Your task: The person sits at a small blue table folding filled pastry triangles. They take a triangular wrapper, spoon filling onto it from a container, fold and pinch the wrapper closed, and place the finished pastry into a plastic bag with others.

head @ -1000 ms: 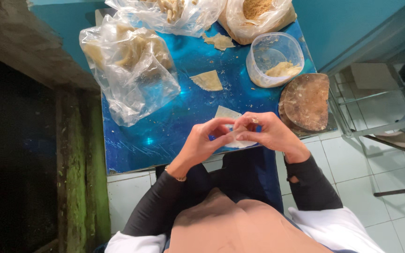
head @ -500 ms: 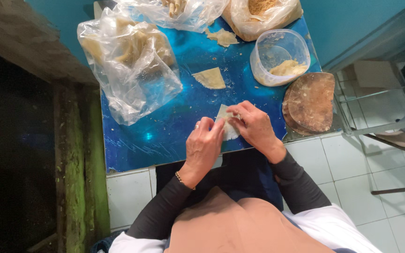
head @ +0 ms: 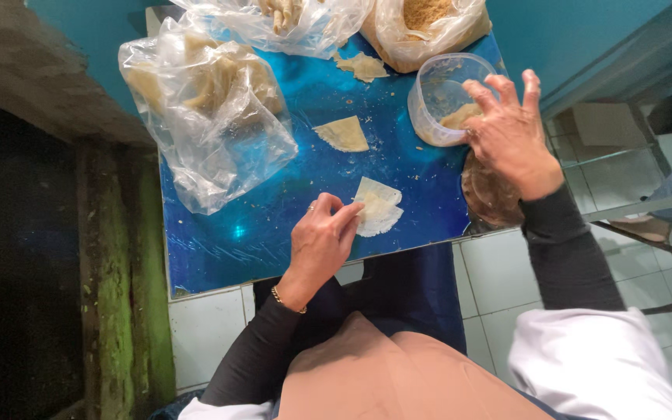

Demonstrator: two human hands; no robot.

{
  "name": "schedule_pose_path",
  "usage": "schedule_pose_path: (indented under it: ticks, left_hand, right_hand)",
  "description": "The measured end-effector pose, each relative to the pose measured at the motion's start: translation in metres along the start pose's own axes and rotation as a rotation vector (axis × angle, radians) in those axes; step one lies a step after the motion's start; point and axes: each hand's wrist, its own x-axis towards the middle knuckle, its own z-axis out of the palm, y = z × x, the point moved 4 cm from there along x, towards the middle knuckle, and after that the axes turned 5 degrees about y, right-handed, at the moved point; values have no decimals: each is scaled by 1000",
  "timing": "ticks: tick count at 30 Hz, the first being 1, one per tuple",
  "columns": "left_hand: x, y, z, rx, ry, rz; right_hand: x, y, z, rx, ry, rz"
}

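While pinched together at the tips, left hand (head: 322,245) fingers (head: 347,218) press on a pale folded wrapper (head: 376,207) lying flat near the front edge of the blue counter (head: 258,225). Right hand (head: 509,134) spread wide, fingers open, gripping nothing, resting over the rim of a clear plastic tub (head: 439,101) with crumbly filling inside. Beyond, a folded triangle (head: 341,134) mid-counter and a clear bag of wrappers (head: 208,109) to the left.

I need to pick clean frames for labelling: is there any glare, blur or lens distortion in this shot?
Head view: glare spots on the glossy blue table and clear plastic bags; left hand and pastry sheet are sharp; right hand slightly soft; wide-angle bending at the edges; left side falls into dark shadow.
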Motion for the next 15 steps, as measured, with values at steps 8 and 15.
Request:
schedule_pose_path:
  ticks: [8,15]
  left_hand:
    - [0,-6,-2,-113,-6,-107]
    - [1,-1,0,-29,1,3]
  right_hand:
    - [21,-2,22,132,76,-40]
    - [6,-43,-33,903,323,167]
